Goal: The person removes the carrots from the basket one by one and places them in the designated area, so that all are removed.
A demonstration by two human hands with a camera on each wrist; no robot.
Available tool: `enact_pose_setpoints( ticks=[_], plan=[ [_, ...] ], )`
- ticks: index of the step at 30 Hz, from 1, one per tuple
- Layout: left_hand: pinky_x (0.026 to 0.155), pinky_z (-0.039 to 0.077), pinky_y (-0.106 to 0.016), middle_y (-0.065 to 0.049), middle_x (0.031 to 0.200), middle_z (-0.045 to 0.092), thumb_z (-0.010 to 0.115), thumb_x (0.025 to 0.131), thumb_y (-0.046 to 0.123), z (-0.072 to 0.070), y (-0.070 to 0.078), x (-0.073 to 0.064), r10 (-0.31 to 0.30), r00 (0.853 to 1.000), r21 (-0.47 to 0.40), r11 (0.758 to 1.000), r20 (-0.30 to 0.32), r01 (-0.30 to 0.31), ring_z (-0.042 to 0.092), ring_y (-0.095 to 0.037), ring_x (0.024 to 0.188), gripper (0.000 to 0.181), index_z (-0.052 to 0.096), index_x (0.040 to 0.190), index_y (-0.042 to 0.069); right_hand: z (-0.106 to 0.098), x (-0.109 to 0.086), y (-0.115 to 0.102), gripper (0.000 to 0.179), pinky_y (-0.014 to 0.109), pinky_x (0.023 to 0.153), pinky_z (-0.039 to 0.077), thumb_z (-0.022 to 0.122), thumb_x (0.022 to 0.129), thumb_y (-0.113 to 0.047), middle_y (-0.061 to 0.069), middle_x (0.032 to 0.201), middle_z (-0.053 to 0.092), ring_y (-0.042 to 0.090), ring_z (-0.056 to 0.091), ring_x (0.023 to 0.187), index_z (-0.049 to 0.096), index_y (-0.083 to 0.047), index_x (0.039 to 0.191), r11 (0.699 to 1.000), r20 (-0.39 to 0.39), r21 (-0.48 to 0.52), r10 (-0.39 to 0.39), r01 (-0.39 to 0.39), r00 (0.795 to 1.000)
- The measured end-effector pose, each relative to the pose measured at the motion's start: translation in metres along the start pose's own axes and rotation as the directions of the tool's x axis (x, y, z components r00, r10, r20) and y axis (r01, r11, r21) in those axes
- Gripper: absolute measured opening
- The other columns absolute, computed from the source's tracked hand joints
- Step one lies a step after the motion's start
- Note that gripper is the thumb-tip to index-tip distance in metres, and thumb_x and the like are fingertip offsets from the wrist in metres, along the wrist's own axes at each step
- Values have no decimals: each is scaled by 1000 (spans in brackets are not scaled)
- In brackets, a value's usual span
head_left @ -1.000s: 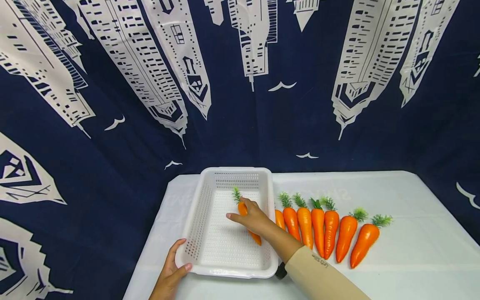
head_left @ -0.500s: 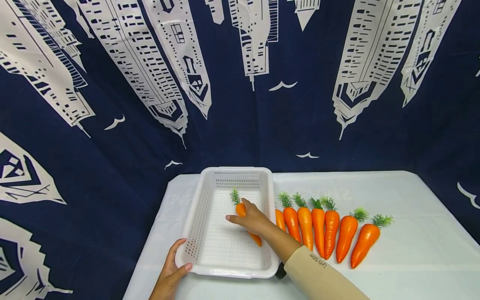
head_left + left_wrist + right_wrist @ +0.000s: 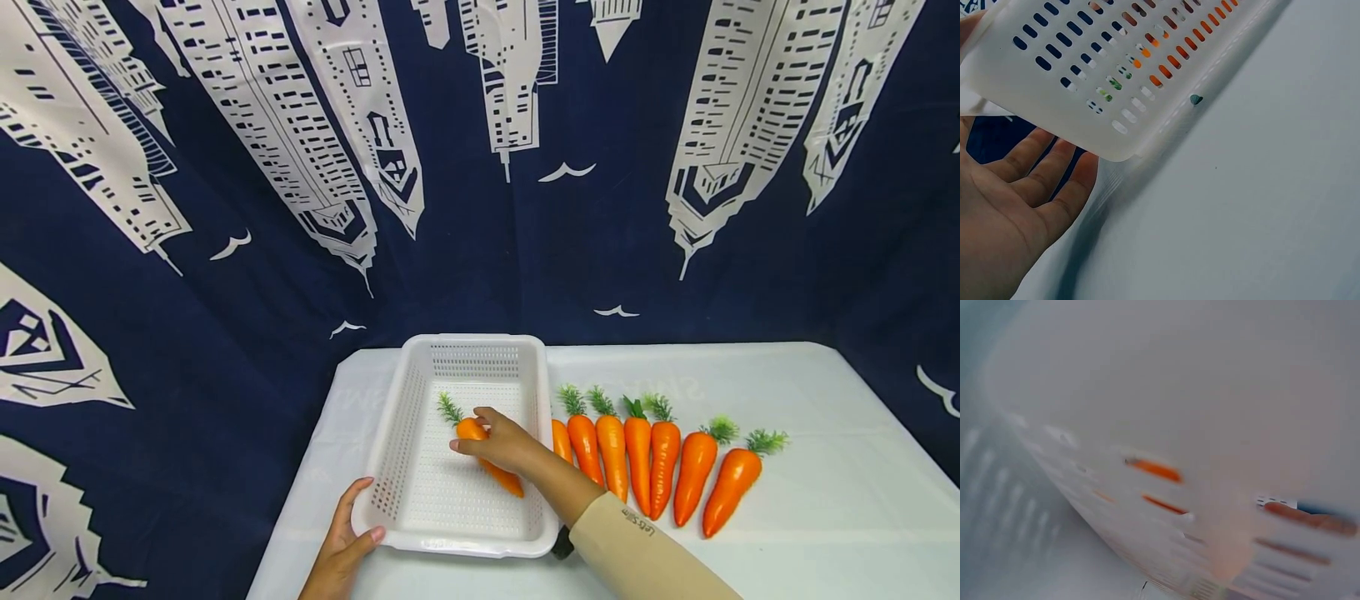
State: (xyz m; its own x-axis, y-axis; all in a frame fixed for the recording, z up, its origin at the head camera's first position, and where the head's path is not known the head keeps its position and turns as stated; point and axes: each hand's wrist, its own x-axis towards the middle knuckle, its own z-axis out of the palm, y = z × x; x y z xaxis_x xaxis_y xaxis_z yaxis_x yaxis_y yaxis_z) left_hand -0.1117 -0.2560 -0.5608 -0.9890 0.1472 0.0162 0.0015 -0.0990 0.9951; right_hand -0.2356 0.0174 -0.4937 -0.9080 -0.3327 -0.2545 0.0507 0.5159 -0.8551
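Observation:
My right hand (image 3: 506,442) is inside a white perforated plastic basket (image 3: 382,458), its thumb and fingers around an orange toy carrot (image 3: 498,475) with a green leafy top. The carrot slants, leaves up and left, tip near the basket's right wall. My left hand (image 3: 345,537) grips the basket's near left corner, thumb over the rim. In the left wrist view its fingers (image 3: 1069,194) lie against the basket's underside edge, and orange shows through the slots. The right wrist view is blurred; the basket wall (image 3: 1116,425) fills most of it, hiding the right hand's grip.
Right of the basket, several more carrots (image 3: 663,471) lie in a row, the leftmost partly hidden by the basket and forearm. A dark object (image 3: 562,542) shows beneath the right sleeve. A navy printed cloth (image 3: 510,250) hangs behind the white table (image 3: 840,475).
The carrot's leafy end has swung left and down in the basket, while its tip has stayed about where it was. The right hand has lowered slightly. The left hand has not moved.

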Motion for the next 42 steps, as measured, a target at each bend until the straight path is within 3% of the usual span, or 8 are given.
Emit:
enact_pose_setpoints(
  ticks=[7,18,29,42],
  plan=[
    [101,37,-13,-7,149,15,55,95,-3,-1,-1,0,8,1000,5,1000,0,-8,38,1,127,71,17,155,7,0,-2,-2,87,54,111,41,77,86,-45,17,150,50,36,53,133,38,-7,154,1000,79,16,-6,5,997],
    [100,39,-14,-8,150,14,53,95,-4,-1,-1,0,-5,1000,-4,1000,-3,5,39,1,126,70,17,155,8,1,-5,-1,80,47,100,49,79,83,-42,7,127,64,21,62,107,46,-11,149,1000,215,-15,-3,6,977],
    [99,42,-15,-7,152,9,54,96,-2,-1,0,0,-16,1000,-3,1000,3,16,39,3,125,70,17,155,9,3,-8,1,74,43,83,56,79,85,-35,4,125,65,18,65,97,48,-12,148,999,437,27,-34,24,899],
    [101,43,-17,-7,151,13,51,97,-3,-2,-2,0,5,1000,-12,1000,26,-5,42,0,126,69,17,155,9,4,-8,4,70,39,86,56,78,86,-33,-2,114,68,18,64,98,49,-11,146,999,613,14,-39,39,789]
  ],
)
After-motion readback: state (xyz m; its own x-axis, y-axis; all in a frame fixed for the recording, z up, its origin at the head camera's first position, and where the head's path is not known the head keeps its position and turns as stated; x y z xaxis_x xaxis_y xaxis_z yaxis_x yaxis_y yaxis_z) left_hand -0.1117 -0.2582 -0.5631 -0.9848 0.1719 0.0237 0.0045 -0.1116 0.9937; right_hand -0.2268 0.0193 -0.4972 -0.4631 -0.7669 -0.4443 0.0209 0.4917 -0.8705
